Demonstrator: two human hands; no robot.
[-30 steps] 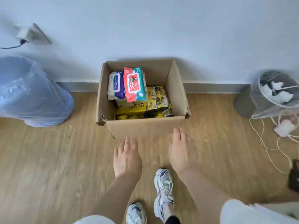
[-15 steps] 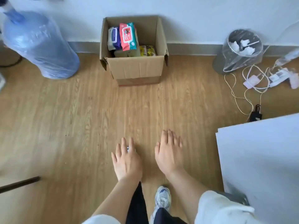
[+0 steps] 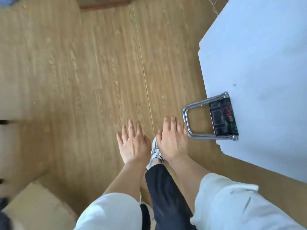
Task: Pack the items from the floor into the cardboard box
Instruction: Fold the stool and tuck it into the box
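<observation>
Only the bottom edge of the cardboard box shows at the top of the head view, far from both hands. My left hand and my right hand hover side by side, palms down, fingers spread, over the wooden floor. Neither holds anything. Below them are my white sneaker and a dark trouser leg. No loose items lie on the visible floor.
A white table fills the right side. A folded metal-framed stool with dark patterned fabric pokes out from under its edge, just right of my right hand. A tan cardboard piece sits at the bottom left.
The view has pulled back and tilted down: the box slid from mid-frame to the top edge. The table and stool came into view. Both hands stay empty.
</observation>
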